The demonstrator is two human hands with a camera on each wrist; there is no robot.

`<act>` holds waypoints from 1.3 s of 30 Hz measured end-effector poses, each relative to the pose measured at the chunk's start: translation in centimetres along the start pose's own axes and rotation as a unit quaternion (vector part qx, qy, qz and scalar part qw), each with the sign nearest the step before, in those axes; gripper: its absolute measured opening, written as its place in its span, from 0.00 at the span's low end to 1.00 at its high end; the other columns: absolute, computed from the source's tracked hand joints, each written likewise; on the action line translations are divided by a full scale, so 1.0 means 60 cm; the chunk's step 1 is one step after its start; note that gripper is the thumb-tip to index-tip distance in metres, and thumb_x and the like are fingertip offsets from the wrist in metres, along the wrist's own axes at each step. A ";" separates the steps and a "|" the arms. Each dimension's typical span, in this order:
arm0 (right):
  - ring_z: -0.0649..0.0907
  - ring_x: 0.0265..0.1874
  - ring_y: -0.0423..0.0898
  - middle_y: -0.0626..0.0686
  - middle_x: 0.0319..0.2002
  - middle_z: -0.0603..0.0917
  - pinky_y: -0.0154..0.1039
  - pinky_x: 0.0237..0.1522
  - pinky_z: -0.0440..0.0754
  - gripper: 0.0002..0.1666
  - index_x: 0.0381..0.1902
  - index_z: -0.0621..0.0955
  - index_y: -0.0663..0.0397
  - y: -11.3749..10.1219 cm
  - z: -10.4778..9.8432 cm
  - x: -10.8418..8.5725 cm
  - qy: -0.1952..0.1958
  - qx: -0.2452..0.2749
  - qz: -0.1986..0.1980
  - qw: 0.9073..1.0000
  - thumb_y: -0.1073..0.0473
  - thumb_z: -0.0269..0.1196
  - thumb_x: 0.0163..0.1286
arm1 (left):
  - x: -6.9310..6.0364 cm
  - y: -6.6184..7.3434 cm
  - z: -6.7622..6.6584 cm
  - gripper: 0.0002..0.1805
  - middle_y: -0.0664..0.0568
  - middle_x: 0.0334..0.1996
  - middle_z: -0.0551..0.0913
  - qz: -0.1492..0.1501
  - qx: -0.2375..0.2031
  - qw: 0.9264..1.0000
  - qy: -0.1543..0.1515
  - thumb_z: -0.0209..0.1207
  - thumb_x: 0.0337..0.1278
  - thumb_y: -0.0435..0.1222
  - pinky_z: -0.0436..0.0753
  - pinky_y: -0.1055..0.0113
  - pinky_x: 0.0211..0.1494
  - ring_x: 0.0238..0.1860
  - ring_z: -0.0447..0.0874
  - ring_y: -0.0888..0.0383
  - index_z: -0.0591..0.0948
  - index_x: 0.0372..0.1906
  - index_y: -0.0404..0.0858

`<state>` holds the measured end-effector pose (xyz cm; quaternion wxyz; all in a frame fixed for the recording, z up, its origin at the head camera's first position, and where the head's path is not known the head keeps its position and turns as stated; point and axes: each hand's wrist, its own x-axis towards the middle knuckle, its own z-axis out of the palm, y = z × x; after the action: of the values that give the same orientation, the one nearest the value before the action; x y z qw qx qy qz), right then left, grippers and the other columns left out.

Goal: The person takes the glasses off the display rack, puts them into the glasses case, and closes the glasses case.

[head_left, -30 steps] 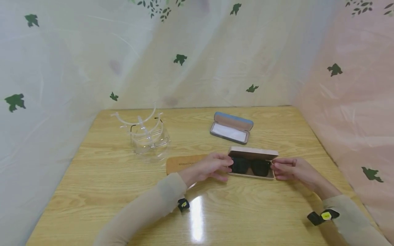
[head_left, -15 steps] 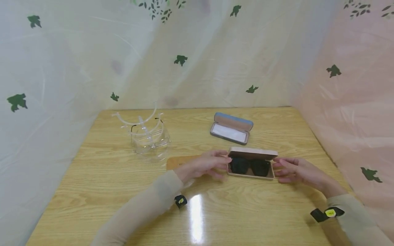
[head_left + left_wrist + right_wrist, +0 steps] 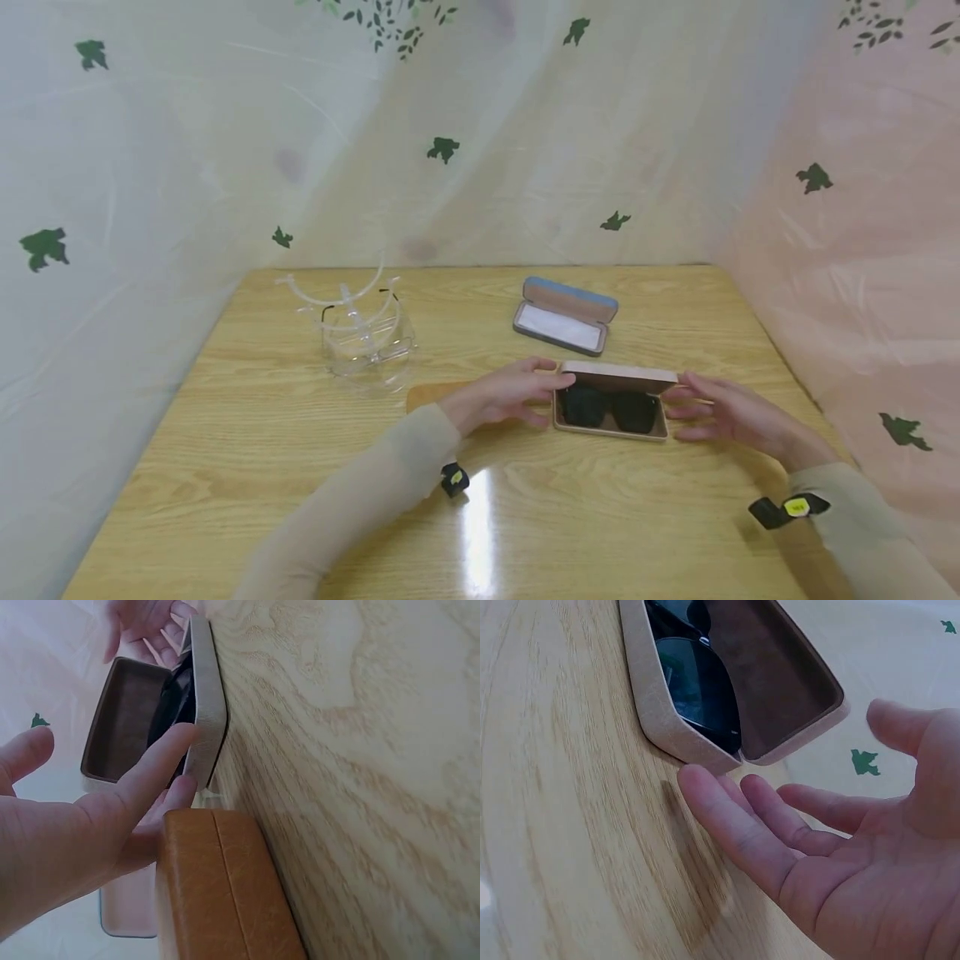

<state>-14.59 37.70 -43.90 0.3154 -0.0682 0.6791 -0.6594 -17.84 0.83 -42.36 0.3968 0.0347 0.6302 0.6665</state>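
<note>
Dark sunglasses (image 3: 609,409) lie inside a pale pink glasses case (image 3: 611,432) whose lid stands raised. At the case's left end is my left hand (image 3: 508,394), its fingers extended; in the left wrist view a fingertip touches or nearly touches the case wall (image 3: 206,742). My right hand (image 3: 738,417) is at the other end, fingers loosely spread, fingertips close to the case corner in the right wrist view, thumb apart from the lid. Neither hand grips anything. An orange-brown leather case (image 3: 217,885) lies under and beside my left hand, partly hidden by it in the head view.
Behind stands an opened blue glasses case (image 3: 561,323) with a white cloth in it. A clear display stand (image 3: 363,333) holding wire-framed glasses is at the left. Patterned cloth walls (image 3: 480,167) close off the back and sides of the wooden table (image 3: 570,517).
Both hands shift slightly at the ends of the pink case, the left thumb and right fingers rising toward the lid's level. The case, its lid and the sunglasses look unchanged.
</note>
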 end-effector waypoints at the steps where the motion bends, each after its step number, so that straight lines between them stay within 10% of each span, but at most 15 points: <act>1: 0.81 0.57 0.49 0.59 0.63 0.76 0.58 0.59 0.80 0.29 0.70 0.56 0.66 -0.001 0.002 0.001 0.006 -0.005 0.003 1.000 0.48 0.38 0.86 | 0.002 0.000 0.000 0.42 0.39 0.70 0.68 -0.001 0.001 1.000 0.000 0.64 0.68 0.47 0.82 0.44 0.59 0.71 0.65 0.38 0.58 0.77 0.33; 9: 0.80 0.55 0.49 0.58 0.58 0.76 0.54 0.59 0.81 0.32 0.66 0.63 0.71 -0.007 0.016 0.019 0.028 -0.015 0.020 0.999 0.45 0.41 0.85 | 0.015 0.003 0.001 0.50 0.39 0.69 0.69 -0.015 0.019 1.000 0.002 0.65 0.63 0.56 0.84 0.46 0.56 0.68 0.69 0.38 0.58 0.77 0.32; 22: 0.75 0.63 0.56 0.74 0.69 0.63 0.54 0.63 0.78 0.44 0.74 0.47 0.80 -0.003 0.019 0.027 0.049 -0.020 0.048 0.997 0.46 0.46 0.84 | 0.036 -0.005 0.010 0.37 0.41 0.61 0.77 -0.009 0.019 1.000 0.016 0.61 0.70 0.52 0.83 0.45 0.56 0.62 0.74 0.41 0.67 0.71 0.32; 39: 0.81 0.58 0.49 0.62 0.64 0.75 0.49 0.60 0.81 0.38 0.73 0.50 0.83 0.002 0.013 0.030 -0.010 -0.034 -0.005 0.999 0.53 0.44 0.85 | 0.034 -0.009 0.013 0.35 0.41 0.58 0.75 0.007 0.059 0.998 0.026 0.61 0.71 0.47 0.84 0.46 0.54 0.59 0.73 0.44 0.64 0.71 0.32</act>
<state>-15.56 36.11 -44.58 0.3166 -0.0885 0.6975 -0.6367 -18.55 2.56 -43.59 0.3725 0.0454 0.6784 0.6316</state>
